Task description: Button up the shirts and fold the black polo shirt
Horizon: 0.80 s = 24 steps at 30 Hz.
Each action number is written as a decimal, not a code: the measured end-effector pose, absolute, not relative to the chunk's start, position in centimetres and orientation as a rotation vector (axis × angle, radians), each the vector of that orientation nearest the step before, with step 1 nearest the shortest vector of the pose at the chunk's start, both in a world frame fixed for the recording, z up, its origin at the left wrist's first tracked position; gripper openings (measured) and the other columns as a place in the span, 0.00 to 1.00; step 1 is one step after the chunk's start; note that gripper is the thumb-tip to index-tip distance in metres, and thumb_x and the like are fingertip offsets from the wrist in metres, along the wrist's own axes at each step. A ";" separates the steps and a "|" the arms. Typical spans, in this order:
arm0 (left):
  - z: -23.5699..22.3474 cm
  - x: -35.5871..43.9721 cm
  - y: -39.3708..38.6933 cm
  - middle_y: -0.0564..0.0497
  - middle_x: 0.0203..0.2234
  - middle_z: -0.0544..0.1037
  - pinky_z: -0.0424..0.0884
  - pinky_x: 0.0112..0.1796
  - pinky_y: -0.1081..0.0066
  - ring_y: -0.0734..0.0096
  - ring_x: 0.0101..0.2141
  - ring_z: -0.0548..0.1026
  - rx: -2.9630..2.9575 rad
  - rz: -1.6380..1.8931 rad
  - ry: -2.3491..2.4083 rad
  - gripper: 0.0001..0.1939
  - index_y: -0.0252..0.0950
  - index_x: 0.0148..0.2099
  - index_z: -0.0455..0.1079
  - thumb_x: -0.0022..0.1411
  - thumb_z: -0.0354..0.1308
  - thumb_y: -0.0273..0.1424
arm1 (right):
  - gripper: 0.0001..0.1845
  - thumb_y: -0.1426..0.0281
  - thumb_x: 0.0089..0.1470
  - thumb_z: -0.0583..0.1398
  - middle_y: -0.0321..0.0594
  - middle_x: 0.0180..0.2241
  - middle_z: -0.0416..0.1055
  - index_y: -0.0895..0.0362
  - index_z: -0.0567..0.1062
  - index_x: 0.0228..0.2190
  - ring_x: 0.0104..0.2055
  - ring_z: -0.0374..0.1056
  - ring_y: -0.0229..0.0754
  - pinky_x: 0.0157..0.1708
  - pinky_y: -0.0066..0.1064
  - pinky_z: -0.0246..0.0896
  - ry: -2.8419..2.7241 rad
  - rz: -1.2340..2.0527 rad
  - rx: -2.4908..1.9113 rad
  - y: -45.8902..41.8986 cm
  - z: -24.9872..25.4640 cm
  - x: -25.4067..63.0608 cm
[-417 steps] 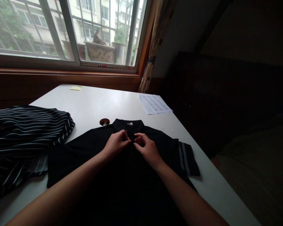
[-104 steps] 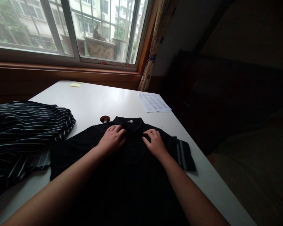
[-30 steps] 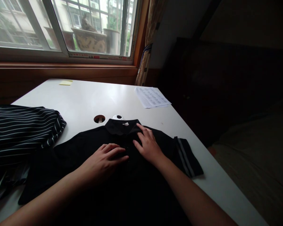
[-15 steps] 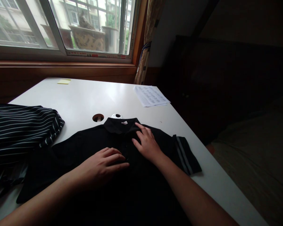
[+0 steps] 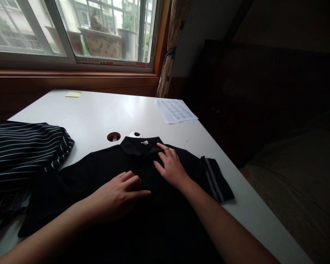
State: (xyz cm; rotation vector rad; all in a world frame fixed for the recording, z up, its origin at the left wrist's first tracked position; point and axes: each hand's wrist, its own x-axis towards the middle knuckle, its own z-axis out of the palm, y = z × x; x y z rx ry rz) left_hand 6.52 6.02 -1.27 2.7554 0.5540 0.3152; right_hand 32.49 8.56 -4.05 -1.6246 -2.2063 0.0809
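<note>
A black polo shirt [image 5: 99, 172] lies front side up, its collar away from me and its placket buttons showing in the middle. My right hand [image 5: 172, 165] rests open on the shirt, index fingertip at the right collar edge, the other fingers spread below it. On the left of the placket is my left hand [image 5: 121, 192], its fingers bent with their tips hidden, its thumb stretched out below the buttons. No cloth shows gripped in it. A cuff with grey stripes [image 5: 214, 179] marks the right sleeve.
The white table [image 5: 99, 110] carries striped dark cloth [image 5: 22, 150] at left, printed sheets [image 5: 176, 112] at back right and a yellow note [image 5: 73, 94] at the far edge. A cable hole [image 5: 113, 136] and a white ring [image 5: 135, 135] sit beyond the collar. A window [image 5: 104, 36] stands behind.
The fingers of my left hand have bent inward, uncovering more of the placket buttons, while its thumb stays stretched out. My right hand has stayed at the collar.
</note>
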 end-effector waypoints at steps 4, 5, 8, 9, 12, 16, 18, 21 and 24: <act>-1.3 6.6 5.9 0.47 0.40 0.69 0.68 0.41 0.66 0.63 0.39 0.66 2.718 0.296 0.568 0.17 0.44 0.50 0.72 0.60 0.56 0.22 | 0.15 0.63 0.60 0.57 0.42 0.66 0.54 0.53 0.72 0.48 0.62 0.54 0.57 0.58 0.55 0.57 -2.208 0.086 -1.615 8.6 -4.1 32.5; -1.3 6.6 5.9 0.47 0.40 0.69 0.68 0.41 0.66 0.64 0.38 0.66 2.711 0.308 0.575 0.17 0.43 0.49 0.72 0.60 0.55 0.21 | 0.15 0.63 0.60 0.57 0.42 0.65 0.55 0.53 0.72 0.48 0.62 0.54 0.57 0.58 0.55 0.57 -2.208 0.087 -1.611 8.6 -4.1 32.5; -1.3 6.6 5.9 0.47 0.41 0.69 0.68 0.42 0.65 0.63 0.39 0.66 2.760 0.336 0.576 0.24 0.45 0.58 0.67 0.62 0.54 0.21 | 0.15 0.62 0.61 0.57 0.42 0.65 0.55 0.53 0.72 0.48 0.62 0.54 0.57 0.58 0.55 0.57 -2.207 0.083 -1.614 8.6 -4.1 32.5; -1.3 6.6 5.9 0.47 0.41 0.69 0.68 0.43 0.64 0.63 0.40 0.67 2.779 0.333 0.563 0.25 0.46 0.59 0.65 0.62 0.54 0.21 | 0.15 0.62 0.61 0.57 0.42 0.65 0.55 0.53 0.72 0.48 0.62 0.54 0.57 0.58 0.55 0.57 -2.208 0.082 -1.618 8.6 -4.1 32.5; -1.3 6.5 5.9 0.47 0.39 0.70 0.69 0.41 0.64 0.63 0.39 0.67 2.752 0.310 0.523 0.17 0.43 0.50 0.72 0.61 0.56 0.23 | 0.15 0.62 0.60 0.57 0.41 0.65 0.55 0.53 0.72 0.48 0.62 0.54 0.57 0.58 0.54 0.58 -2.213 0.088 -1.627 8.6 -4.0 32.4; -1.5 6.6 5.9 0.44 0.45 0.71 0.72 0.42 0.65 0.62 0.42 0.69 2.696 0.411 0.601 0.18 0.41 0.51 0.72 0.61 0.54 0.20 | 0.15 0.63 0.60 0.57 0.42 0.65 0.55 0.53 0.72 0.48 0.62 0.54 0.57 0.58 0.54 0.57 -2.213 0.085 -1.619 8.6 -4.1 32.5; -1.5 6.7 5.9 0.44 0.55 0.69 0.70 0.51 0.57 0.56 0.53 0.67 2.752 0.458 0.592 0.25 0.44 0.60 0.66 0.62 0.54 0.22 | 0.15 0.63 0.60 0.57 0.42 0.65 0.55 0.53 0.72 0.47 0.62 0.54 0.57 0.58 0.54 0.57 -2.209 0.081 -1.617 8.6 -4.2 32.5; -1.2 6.8 5.7 0.48 0.57 0.72 0.54 0.63 0.45 0.54 0.62 0.62 2.760 0.436 0.400 0.23 0.46 0.60 0.67 0.64 0.56 0.26 | 0.15 0.63 0.60 0.57 0.42 0.65 0.55 0.53 0.72 0.47 0.62 0.54 0.57 0.58 0.55 0.58 -2.205 0.081 -1.618 8.6 -4.2 32.5; -1.0 6.7 5.6 0.51 0.49 0.79 0.49 0.66 0.52 0.65 0.57 0.70 2.654 0.429 0.261 0.20 0.43 0.58 0.68 0.65 0.53 0.25 | 0.15 0.63 0.60 0.57 0.42 0.65 0.55 0.52 0.72 0.48 0.62 0.54 0.57 0.58 0.55 0.58 -2.202 0.083 -1.610 8.6 -4.1 32.5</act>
